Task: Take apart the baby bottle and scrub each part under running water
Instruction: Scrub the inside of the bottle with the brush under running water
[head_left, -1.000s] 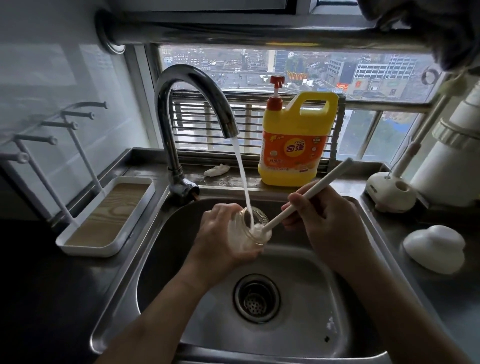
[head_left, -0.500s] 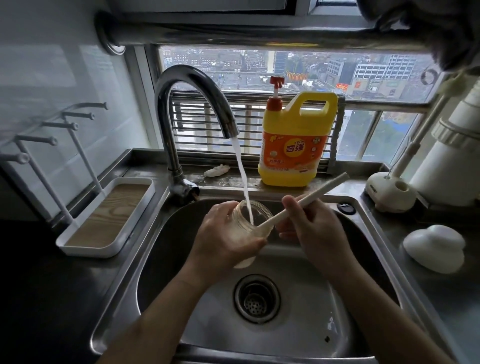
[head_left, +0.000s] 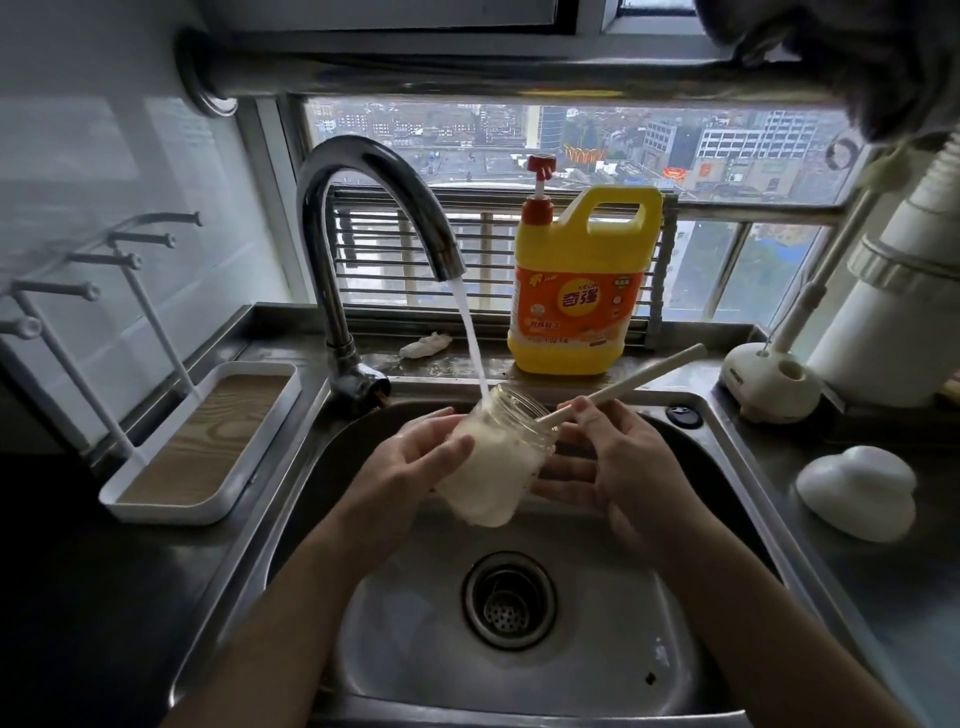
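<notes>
Already the taking apart seems done, as far as I can judge: only the bare body is in the hands, with no teat or collar on it. Nearest, the round steel drain strainer (head_left: 509, 597) sits in the floor of the stainless steel sink (head_left: 415, 649). Above it, the left hand (head_left: 415, 460) wraps the side of the clear wide-mouthed plastic bottle body (head_left: 498, 467), which is tilted with its mouth up and away, toward the tap. The right hand (head_left: 623, 462) pinches the long cream-white brush handle (head_left: 644, 375) between thumb and forefinger, just beside the mouth, and its other fingers stretch toward the bottle's lower side. The brush head is deep inside and fills the body with white. The thin water stream (head_left: 470, 332) from the curved chrome faucet (head_left: 324, 270) lands at the mouth. So the body is being scrubbed now. The other parts are still left, I think, and I cannot find them for sure. The white dome-shaped piece (head_left: 857, 491) on the right counter may be one. Farthest, the yellow detergent jug (head_left: 582, 291) stands on the sill.
</notes>
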